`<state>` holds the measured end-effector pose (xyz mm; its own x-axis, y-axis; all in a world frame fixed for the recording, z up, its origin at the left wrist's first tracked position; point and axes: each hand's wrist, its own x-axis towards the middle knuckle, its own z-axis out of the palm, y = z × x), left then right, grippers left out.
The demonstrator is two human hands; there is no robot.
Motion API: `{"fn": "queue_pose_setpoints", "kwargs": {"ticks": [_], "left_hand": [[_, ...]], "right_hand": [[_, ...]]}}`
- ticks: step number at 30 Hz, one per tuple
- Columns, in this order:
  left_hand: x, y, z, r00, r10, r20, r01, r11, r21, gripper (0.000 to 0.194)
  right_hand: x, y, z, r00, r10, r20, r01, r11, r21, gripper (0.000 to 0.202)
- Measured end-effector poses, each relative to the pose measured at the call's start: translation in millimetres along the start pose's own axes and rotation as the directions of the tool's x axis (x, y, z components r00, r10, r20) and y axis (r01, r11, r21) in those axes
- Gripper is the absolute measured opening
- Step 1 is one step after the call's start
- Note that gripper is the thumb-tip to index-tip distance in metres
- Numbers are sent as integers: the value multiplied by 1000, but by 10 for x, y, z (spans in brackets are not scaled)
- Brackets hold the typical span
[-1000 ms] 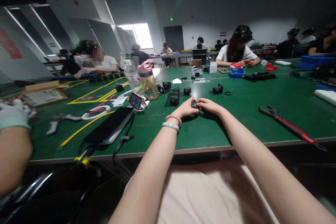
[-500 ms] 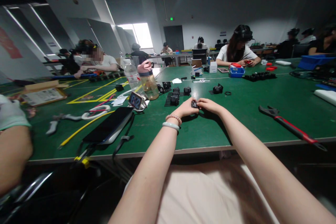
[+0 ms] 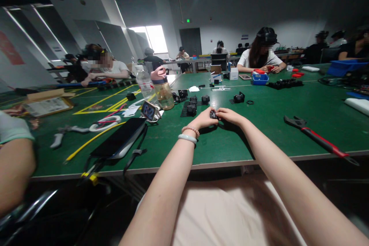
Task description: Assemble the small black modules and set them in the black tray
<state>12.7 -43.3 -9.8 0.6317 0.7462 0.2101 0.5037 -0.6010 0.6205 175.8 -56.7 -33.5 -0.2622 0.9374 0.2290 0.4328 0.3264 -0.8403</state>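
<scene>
A small black part (image 3: 213, 115) is pinched between my two hands just above the green table (image 3: 271, 138). My left hand (image 3: 205, 118) has its fingers closed round the part's left side. My right hand (image 3: 229, 115) presses on it from the right with closed fingertips. Just left of and beyond my hands stand several black parts (image 3: 191, 107) on a dark rack, with another black piece (image 3: 205, 100) beside them. To the right lie a black part with a plate (image 3: 238, 97) and a black ring (image 3: 250, 102).
Pliers with red and black handles (image 3: 319, 140) lie on the right. On the left are a dark phone (image 3: 119, 138), a small propped screen (image 3: 149, 110), a pink-lidded bottle (image 3: 163, 90) and a yellow cable (image 3: 95, 140). Another person's arm (image 3: 17, 153) is at far left.
</scene>
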Motion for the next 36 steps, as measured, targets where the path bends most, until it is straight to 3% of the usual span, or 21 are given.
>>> {"fn": "queue_pose_setpoints", "kwargs": {"ticks": [36], "left_hand": [[24, -41, 15, 1000, 9, -13, -9, 1000, 6, 48]], "right_hand": [[-5, -5, -3, 1000, 20, 1, -20, 1000, -12, 25]]}}
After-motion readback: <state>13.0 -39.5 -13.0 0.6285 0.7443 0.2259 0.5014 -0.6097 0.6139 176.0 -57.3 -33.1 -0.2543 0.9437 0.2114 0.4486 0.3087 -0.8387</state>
